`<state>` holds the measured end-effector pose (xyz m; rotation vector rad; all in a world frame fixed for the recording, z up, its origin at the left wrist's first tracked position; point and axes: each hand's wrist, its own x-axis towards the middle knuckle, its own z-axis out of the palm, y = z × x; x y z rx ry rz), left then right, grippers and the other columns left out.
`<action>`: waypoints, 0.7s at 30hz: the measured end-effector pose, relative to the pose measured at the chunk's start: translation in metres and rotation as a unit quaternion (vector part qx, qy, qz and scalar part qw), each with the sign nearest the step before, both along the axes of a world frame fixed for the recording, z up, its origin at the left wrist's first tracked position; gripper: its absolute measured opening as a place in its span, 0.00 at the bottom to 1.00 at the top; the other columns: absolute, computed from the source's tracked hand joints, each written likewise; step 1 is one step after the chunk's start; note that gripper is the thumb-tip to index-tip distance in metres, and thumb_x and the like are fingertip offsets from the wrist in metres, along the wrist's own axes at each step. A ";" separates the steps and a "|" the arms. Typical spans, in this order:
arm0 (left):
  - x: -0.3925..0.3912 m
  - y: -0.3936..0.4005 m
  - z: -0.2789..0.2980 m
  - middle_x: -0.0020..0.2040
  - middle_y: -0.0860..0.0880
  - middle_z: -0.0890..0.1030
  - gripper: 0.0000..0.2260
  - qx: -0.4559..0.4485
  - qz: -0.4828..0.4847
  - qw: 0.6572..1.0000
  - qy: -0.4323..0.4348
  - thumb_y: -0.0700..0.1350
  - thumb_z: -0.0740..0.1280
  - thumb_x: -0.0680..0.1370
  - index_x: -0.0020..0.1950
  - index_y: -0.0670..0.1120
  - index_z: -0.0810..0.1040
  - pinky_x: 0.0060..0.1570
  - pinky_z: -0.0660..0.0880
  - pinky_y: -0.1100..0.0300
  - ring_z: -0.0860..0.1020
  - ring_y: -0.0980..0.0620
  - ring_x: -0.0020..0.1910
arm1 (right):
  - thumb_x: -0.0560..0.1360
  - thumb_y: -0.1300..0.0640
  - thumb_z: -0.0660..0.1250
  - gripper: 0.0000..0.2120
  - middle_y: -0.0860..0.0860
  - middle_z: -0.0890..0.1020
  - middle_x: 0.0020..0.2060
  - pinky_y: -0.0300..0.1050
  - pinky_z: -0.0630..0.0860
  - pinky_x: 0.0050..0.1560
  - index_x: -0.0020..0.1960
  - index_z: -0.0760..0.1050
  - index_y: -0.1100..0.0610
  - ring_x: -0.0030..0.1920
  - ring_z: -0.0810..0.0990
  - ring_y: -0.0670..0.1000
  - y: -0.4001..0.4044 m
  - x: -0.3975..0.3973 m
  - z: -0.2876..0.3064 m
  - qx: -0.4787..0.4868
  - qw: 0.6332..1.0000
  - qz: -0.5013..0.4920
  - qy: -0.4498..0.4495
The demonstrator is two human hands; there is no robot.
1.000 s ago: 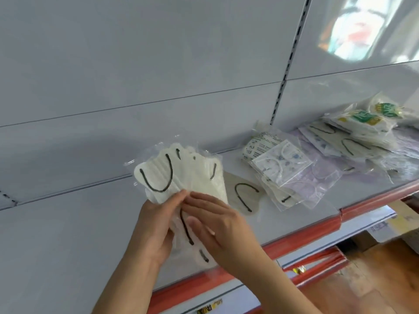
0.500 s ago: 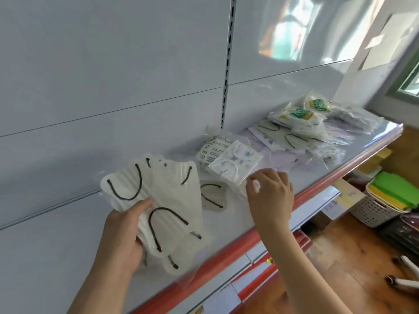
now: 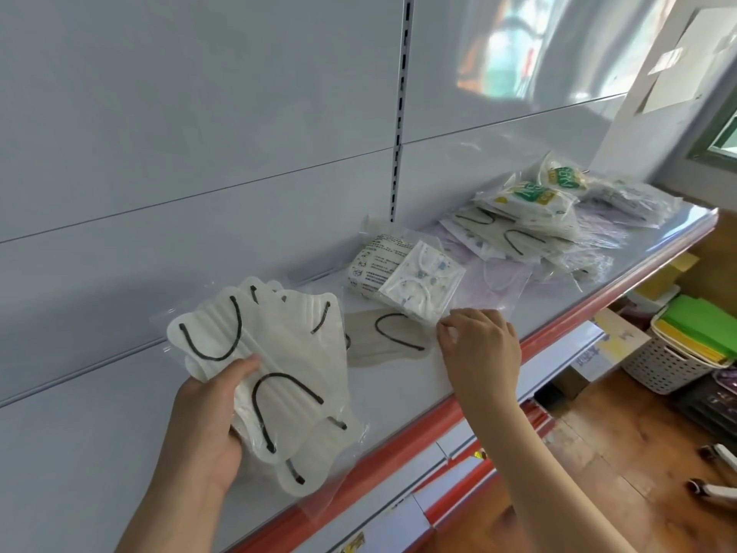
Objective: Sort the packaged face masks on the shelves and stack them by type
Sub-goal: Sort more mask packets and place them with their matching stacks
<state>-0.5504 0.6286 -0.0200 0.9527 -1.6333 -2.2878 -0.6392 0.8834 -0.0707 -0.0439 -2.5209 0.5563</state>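
Note:
My left hand grips a fanned bunch of white masks with black ear loops, each in a clear bag, held just above the shelf. A beige mask pack with black loops lies flat on the shelf beside them. My right hand is at that pack's right edge, its curled fingertips pinching the clear wrapper. Behind it lie a printed white mask pack and a pack with printed text. Lilac packs and a mixed heap topped by green-labelled packs fill the right end.
The shelf has a red front lip and a grey back wall with a slotted upright. Lower right, on the wooden floor, a white basket holds green and yellow sheets.
My right hand left the white bunch, swung right and came down to the beige pack's edge. The left hand kept the bunch and lowered it slightly. The view turned right.

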 end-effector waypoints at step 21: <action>-0.025 0.048 0.015 0.56 0.36 0.85 0.30 0.131 -0.222 0.966 0.011 0.66 0.59 0.79 0.61 0.42 0.84 0.52 0.82 0.43 0.84 0.37 0.55 | 0.82 0.63 0.62 0.08 0.41 0.79 0.64 0.61 0.61 0.74 0.51 0.80 0.57 0.73 0.69 0.48 -0.035 0.057 0.007 -0.088 0.883 0.460 0.035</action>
